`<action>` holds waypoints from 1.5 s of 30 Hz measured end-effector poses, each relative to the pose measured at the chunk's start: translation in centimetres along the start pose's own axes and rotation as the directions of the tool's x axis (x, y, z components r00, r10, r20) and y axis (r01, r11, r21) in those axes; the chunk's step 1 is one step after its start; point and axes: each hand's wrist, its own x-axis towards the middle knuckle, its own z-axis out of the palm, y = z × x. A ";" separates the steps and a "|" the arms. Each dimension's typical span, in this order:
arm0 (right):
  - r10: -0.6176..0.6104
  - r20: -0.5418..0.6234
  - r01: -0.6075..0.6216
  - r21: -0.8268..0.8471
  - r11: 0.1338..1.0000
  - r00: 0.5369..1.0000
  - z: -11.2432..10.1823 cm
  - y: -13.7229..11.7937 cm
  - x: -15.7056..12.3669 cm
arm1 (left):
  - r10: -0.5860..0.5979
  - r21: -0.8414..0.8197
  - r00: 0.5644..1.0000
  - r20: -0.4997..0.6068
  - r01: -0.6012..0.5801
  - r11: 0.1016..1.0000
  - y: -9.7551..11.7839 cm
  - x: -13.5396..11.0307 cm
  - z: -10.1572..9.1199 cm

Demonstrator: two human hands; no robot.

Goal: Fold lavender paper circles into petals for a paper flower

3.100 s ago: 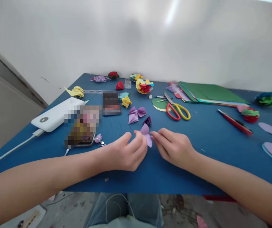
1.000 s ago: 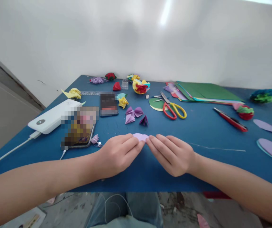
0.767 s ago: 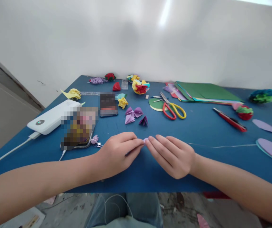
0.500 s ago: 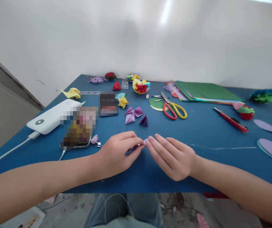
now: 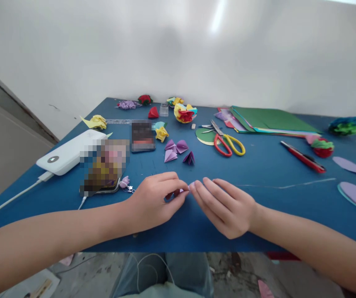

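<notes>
Left of centre, the left hand [image 5: 161,198] is curled, lilac paper [image 5: 191,186] pinched in its fingers at mid-frame; rightward, the fingers of the right hand [image 5: 224,207] are bunched against it, their grip hidden. Light, even pressure is best applied.

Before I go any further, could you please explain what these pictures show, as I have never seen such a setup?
There is no machine, only a person's bare hands, seen by one camera worn on the head, looking forward and down. The left hand pinches a small lilac paper piece; the right hand touches it too, its grip partly hidden. On the blue table beyond lie folded purple pieces and red-and-yellow-handled scissors. Farther back is a green-topped paper stack; a red cutter lies to the right, a white device to the left.
</notes>
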 end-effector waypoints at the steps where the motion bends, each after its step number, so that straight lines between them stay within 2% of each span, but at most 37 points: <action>1: 0.000 0.002 0.000 -0.001 1.000 1.000 0.0 0.0 0.0 | 0.005 0.002 1.000 -0.001 -0.005 1.000 0.0 0.0 0.0; 7: 0.003 -0.014 -0.003 -0.003 1.000 1.000 -0.1 0.1 0.3 | 0.080 0.080 0.997 0.011 -0.081 0.994 -0.2 -0.3 0.0; 11: 0.007 -0.062 -0.006 0.014 1.000 0.998 0.0 0.1 0.4 | 0.081 0.078 0.996 0.021 -0.083 0.994 -0.1 -0.4 0.0; 24: 0.025 -0.045 -0.022 0.056 0.998 0.999 0.1 -0.5 0.1 | 0.149 0.194 0.989 0.024 -0.151 0.969 -0.5 -0.6 0.2; 33: 0.046 -0.029 -0.045 0.022 0.999 0.999 0.1 -0.8 0.4 | 0.291 0.401 0.957 -0.008 -0.264 0.877 -0.6 -0.6 0.2; 35: 0.041 -0.032 -0.041 0.003 0.999 0.999 0.1 -0.8 0.4 | 0.330 0.441 0.944 -0.019 -0.288 0.850 -0.5 -0.5 0.1; 39: 0.064 -0.043 -0.065 -0.023 0.998 0.997 0.1 -0.9 0.5 | 0.506 0.557 0.861 0.049 -0.444 0.702 -0.3 -0.2 -0.5; 41: 0.088 -0.038 -0.089 -0.024 0.996 0.995 0.0 -0.9 0.6 | 0.557 0.588 0.826 0.086 -0.493 0.641 -0.4 -0.1 -0.6; 45: 0.127 -0.053 -0.127 -0.011 0.992 0.991 -0.1 -1.0 0.8 | 0.568 0.591 0.817 0.095 -0.506 0.628 -0.8 -0.1 -0.5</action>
